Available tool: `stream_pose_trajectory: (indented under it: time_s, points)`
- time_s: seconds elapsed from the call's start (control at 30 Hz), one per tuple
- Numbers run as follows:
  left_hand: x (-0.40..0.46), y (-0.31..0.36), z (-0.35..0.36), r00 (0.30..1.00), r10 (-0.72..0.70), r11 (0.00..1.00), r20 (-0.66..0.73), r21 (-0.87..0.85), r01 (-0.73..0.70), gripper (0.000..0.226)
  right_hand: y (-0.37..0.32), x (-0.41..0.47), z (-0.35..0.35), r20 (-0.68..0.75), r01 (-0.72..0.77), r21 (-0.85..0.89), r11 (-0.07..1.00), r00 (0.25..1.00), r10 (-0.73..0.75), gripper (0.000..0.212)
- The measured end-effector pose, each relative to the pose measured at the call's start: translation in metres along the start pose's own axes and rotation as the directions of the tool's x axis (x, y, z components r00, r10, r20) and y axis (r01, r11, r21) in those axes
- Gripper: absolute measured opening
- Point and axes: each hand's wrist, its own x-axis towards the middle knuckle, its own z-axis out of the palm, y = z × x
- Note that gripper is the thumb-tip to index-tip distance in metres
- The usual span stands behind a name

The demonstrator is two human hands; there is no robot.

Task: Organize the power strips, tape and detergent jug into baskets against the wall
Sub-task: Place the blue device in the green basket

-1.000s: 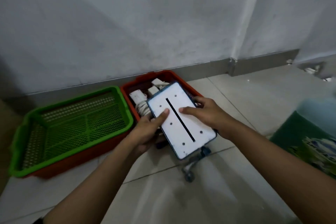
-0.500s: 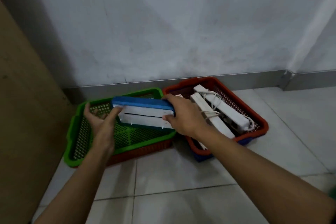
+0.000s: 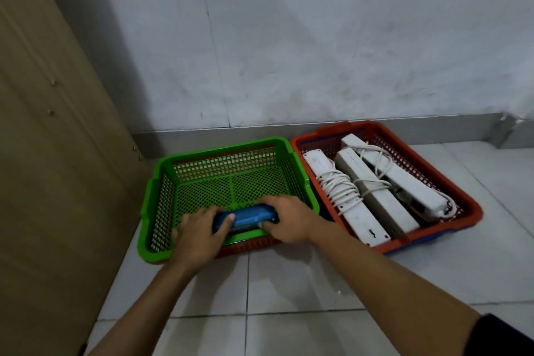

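Observation:
A green mesh basket (image 3: 228,150) sits on the tiled floor against the wall, stacked on a red one. Inside it, at the near wall, a blue-edged power strip (image 3: 248,218) stands on its long edge. My left hand (image 3: 199,235) grips its left end, thumb over the top. My right hand (image 3: 289,220) grips its right end. To the right a red mesh basket (image 3: 474,211) holds three white power strips (image 3: 375,193) wrapped in their cords.
A tan wooden cabinet side (image 3: 52,153) stands close on the left of the green basket. A grey skirting board (image 3: 419,121) runs along the white wall behind both baskets. Pale floor tiles (image 3: 289,283) spread toward me.
The blue-edged power strip has gone from above the red basket over to the green one and down inside it, turned onto its edge. My view swung left with it.

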Motion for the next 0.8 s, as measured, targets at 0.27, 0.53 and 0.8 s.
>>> stream_pose_trajectory:
  time_s: [0.27,0.53,0.8]
  points:
    - [-0.011,0.033,-0.004,1.0,0.026,0.983,-0.001,0.18,-0.025,0.044,0.01,-0.026,-0.011,0.022,0.0,-0.125,0.992,1.0,0.003,0.068]
    - [-0.034,0.137,0.012,0.938,0.344,0.936,-0.034,0.085,-0.34,0.054,0.03,-0.101,-0.053,-0.031,-0.003,-0.268,0.963,1.0,-0.005,0.061]
    - [-0.099,0.299,0.061,0.589,0.805,0.59,0.066,-0.174,-0.788,0.041,0.101,-0.265,-0.11,-0.136,-0.294,-0.278,0.914,0.955,0.265,0.052]
